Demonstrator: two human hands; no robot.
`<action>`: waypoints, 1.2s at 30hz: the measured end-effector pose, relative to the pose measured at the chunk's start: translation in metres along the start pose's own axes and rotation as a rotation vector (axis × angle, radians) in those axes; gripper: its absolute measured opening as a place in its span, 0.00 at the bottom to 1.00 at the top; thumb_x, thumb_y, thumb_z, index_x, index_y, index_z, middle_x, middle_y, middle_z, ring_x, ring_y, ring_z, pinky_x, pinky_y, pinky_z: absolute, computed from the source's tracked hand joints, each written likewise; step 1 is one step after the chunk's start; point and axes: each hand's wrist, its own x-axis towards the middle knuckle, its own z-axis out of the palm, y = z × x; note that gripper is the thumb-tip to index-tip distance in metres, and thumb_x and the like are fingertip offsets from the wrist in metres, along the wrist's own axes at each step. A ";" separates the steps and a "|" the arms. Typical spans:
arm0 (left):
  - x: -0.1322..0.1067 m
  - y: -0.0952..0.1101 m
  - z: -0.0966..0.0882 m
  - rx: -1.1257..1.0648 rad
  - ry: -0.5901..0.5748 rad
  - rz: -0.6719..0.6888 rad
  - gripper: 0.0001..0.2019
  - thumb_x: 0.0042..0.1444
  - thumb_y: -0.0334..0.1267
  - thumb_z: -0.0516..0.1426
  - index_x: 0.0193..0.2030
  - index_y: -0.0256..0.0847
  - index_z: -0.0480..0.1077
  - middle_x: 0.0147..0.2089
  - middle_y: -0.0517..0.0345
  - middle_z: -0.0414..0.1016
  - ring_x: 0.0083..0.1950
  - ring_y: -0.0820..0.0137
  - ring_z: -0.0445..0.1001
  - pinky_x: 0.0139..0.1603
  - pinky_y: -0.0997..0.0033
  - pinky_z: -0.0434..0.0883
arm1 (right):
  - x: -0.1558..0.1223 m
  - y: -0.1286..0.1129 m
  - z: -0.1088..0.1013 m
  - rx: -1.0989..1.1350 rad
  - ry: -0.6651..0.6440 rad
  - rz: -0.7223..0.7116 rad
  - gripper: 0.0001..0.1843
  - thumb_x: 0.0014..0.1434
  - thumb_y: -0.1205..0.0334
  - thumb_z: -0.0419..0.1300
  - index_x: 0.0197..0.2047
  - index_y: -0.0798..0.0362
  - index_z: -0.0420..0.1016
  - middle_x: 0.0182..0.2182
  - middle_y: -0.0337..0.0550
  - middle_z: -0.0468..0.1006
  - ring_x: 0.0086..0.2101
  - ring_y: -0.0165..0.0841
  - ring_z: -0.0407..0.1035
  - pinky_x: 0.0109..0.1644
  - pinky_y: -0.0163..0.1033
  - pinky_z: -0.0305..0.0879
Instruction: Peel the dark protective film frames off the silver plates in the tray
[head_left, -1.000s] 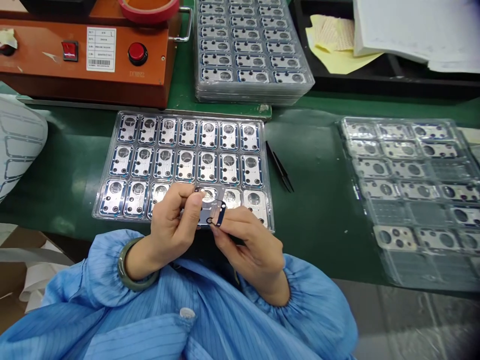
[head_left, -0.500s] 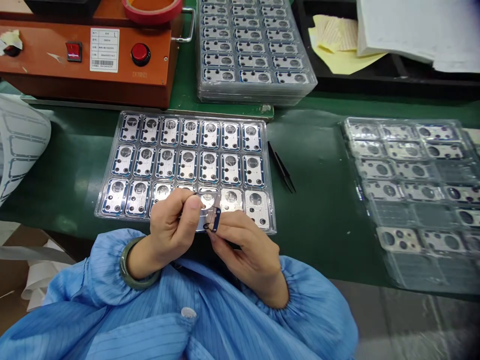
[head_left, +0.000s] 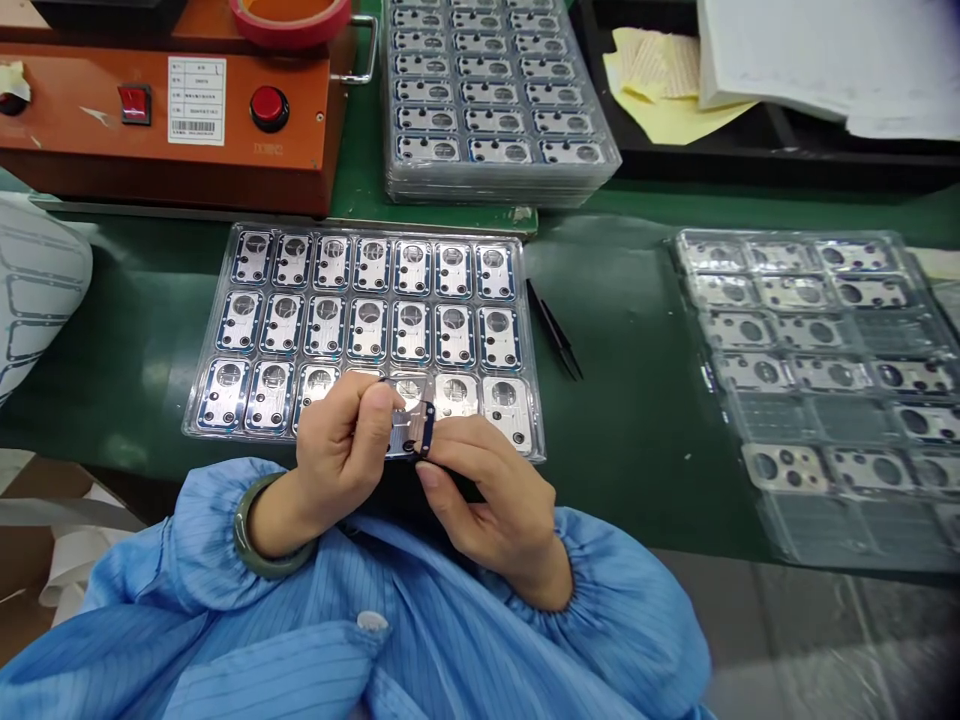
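I have my left hand (head_left: 337, 450) and right hand (head_left: 495, 510) closed in a fingertip pinch on a blue-edged metal plate (head_left: 409, 425), gripped by its edges so its face stays exposed, just above the clear blister tray (head_left: 375, 230) ahead of them, with tweezers (head_left: 553, 330) lying off to the right within reach.

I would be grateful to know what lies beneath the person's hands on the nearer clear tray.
The left hand and right hand, holding a plate, cover part of the bottom row of the clear tray. Silver plates show either side; what lies directly beneath is hidden.
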 end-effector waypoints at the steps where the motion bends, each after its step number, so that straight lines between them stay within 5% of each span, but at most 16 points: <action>1: 0.001 0.000 0.000 0.037 0.007 0.012 0.10 0.64 0.34 0.50 0.32 0.40 0.68 0.23 0.65 0.66 0.22 0.79 0.64 0.24 0.79 0.63 | 0.000 0.000 0.000 -0.007 -0.003 -0.002 0.11 0.55 0.75 0.58 0.41 0.55 0.71 0.33 0.46 0.75 0.34 0.34 0.71 0.36 0.41 0.72; 8: 0.005 0.003 0.002 0.127 0.016 -0.005 0.10 0.64 0.33 0.49 0.32 0.40 0.67 0.23 0.65 0.67 0.20 0.80 0.62 0.21 0.80 0.61 | -0.003 0.002 0.001 -0.110 0.025 -0.037 0.08 0.59 0.72 0.54 0.43 0.56 0.71 0.35 0.49 0.76 0.36 0.36 0.70 0.38 0.43 0.72; 18: 0.004 0.002 0.003 0.045 0.004 -0.147 0.11 0.64 0.36 0.49 0.32 0.40 0.68 0.24 0.65 0.67 0.19 0.81 0.63 0.21 0.80 0.63 | 0.000 0.010 -0.001 -0.492 0.073 -0.324 0.13 0.60 0.63 0.56 0.47 0.57 0.72 0.33 0.52 0.79 0.33 0.40 0.72 0.39 0.47 0.75; 23: 0.003 0.000 0.002 -0.012 0.007 -0.245 0.12 0.65 0.38 0.49 0.32 0.40 0.68 0.22 0.66 0.64 0.18 0.81 0.63 0.20 0.80 0.63 | -0.001 0.002 -0.001 -0.411 0.190 -0.077 0.17 0.63 0.62 0.52 0.55 0.52 0.69 0.34 0.49 0.79 0.32 0.38 0.73 0.35 0.45 0.72; 28: 0.003 0.001 0.002 -0.004 0.025 -0.260 0.13 0.65 0.40 0.49 0.32 0.41 0.68 0.23 0.65 0.66 0.19 0.79 0.65 0.21 0.79 0.65 | 0.006 -0.011 0.000 -0.074 0.016 0.350 0.06 0.61 0.61 0.57 0.39 0.52 0.74 0.26 0.38 0.76 0.20 0.26 0.67 0.22 0.33 0.63; 36: 0.002 -0.001 0.002 -0.015 0.024 -0.241 0.13 0.65 0.40 0.49 0.33 0.40 0.69 0.24 0.64 0.68 0.20 0.80 0.65 0.21 0.80 0.65 | 0.010 -0.014 0.003 0.067 -0.071 0.470 0.08 0.61 0.64 0.57 0.29 0.53 0.70 0.22 0.35 0.73 0.21 0.25 0.65 0.25 0.31 0.62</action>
